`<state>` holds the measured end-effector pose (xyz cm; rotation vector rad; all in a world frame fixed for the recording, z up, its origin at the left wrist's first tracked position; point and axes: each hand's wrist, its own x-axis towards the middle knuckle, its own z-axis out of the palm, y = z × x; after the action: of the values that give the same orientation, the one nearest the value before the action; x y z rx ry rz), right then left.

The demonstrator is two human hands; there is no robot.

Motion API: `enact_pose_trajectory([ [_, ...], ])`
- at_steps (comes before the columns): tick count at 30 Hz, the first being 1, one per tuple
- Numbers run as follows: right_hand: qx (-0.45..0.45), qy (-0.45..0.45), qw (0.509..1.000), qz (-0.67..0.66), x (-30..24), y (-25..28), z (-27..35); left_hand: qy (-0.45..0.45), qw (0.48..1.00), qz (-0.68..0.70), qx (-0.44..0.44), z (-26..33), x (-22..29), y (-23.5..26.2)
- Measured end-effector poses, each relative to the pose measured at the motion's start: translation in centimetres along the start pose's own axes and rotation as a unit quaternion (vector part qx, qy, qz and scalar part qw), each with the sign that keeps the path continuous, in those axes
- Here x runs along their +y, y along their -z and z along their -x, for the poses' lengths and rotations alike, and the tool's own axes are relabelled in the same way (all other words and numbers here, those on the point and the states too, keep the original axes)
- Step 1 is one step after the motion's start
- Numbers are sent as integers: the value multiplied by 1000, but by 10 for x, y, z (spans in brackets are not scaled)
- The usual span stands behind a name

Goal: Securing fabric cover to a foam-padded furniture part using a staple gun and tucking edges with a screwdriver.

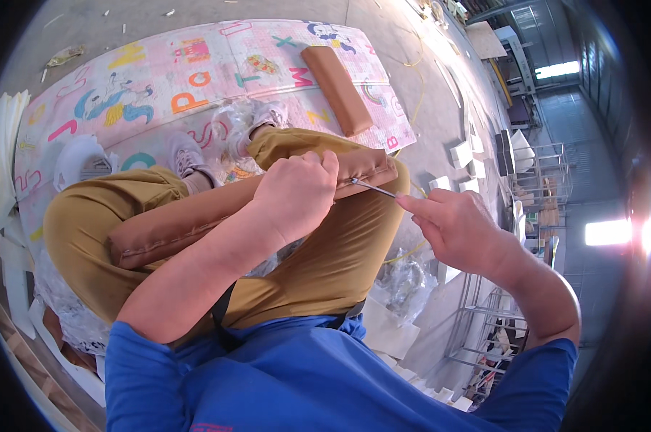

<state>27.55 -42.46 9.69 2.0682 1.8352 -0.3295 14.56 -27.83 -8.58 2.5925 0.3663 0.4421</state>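
A long brown padded bar (188,220), with a seam along its upper side, lies across my bent legs. My left hand (301,189) is closed at its cover near the right end, fingers bunched by the seam. In my right hand (451,225) is a thin metal-shafted tool (376,189), whose handle is hidden in the closed fingers. The tool's tip meets the seam just right of my left hand. A second brown padded bar (337,91) rests on the mat beyond my right knee.
Under my feet is a pink mat (160,68) with printed letters and figures. Crumpled clear plastic (403,288) lies by my right thigh, and white foam sheets (1,155) stand at the left. White blocks (461,154) and metal racks (487,324) are off to the right.
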Motion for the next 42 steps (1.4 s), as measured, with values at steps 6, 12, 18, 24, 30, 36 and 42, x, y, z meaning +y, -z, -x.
enact_pose_trajectory([
  [6,-95,33,994,45,0,28,-27,21,999,7,-43,0,-3,1],
  [12,-49,9,999,-5,4,8,-26,29,999,34,-18,0,-9,-2],
  [18,80,-64,957,-271,6,-34,-15,41,997,42,-49,-6,-12,7],
  [24,125,-55,959,-250,6,-60,2,31,997,52,-46,-6,-9,4],
  [30,122,-121,922,-348,-1,-67,3,50,995,62,-67,-6,-7,8],
  [36,161,-170,879,-416,-10,-97,13,49,995,40,-75,-6,-2,11],
  [42,225,-177,844,-453,-22,-128,14,57,994,23,-93,-8,-2,12],
])
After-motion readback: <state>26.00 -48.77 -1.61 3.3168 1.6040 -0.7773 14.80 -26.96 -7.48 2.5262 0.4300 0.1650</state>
